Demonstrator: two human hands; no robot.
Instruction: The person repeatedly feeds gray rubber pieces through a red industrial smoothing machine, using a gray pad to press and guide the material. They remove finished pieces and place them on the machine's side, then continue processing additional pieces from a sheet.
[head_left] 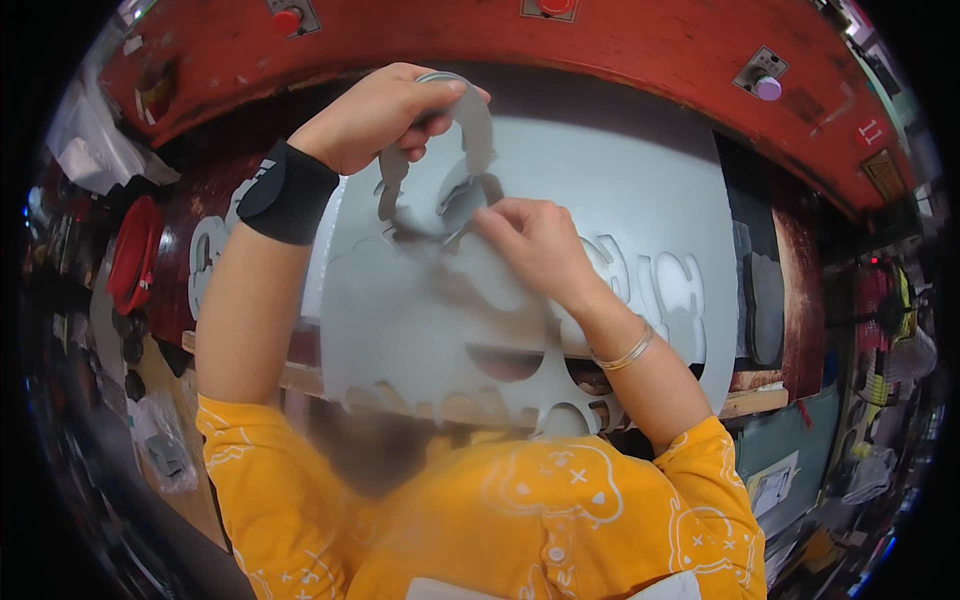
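Grey cut-out strip pinched between two hands over a punched grey sheet

Grey and thin, the curved cut-out piece (455,150) arches up from the large grey sheet (640,190), its long axis running from the top, under the left hand (375,115), down to the right hand (535,240). The left hand clamps the upper end between thumb and fingers; the right hand pinches the lower end just where it meets the sheet. Both hands touch the piece, the right nearer the sheet. Behind the sheet curves a red machine frame (650,45).
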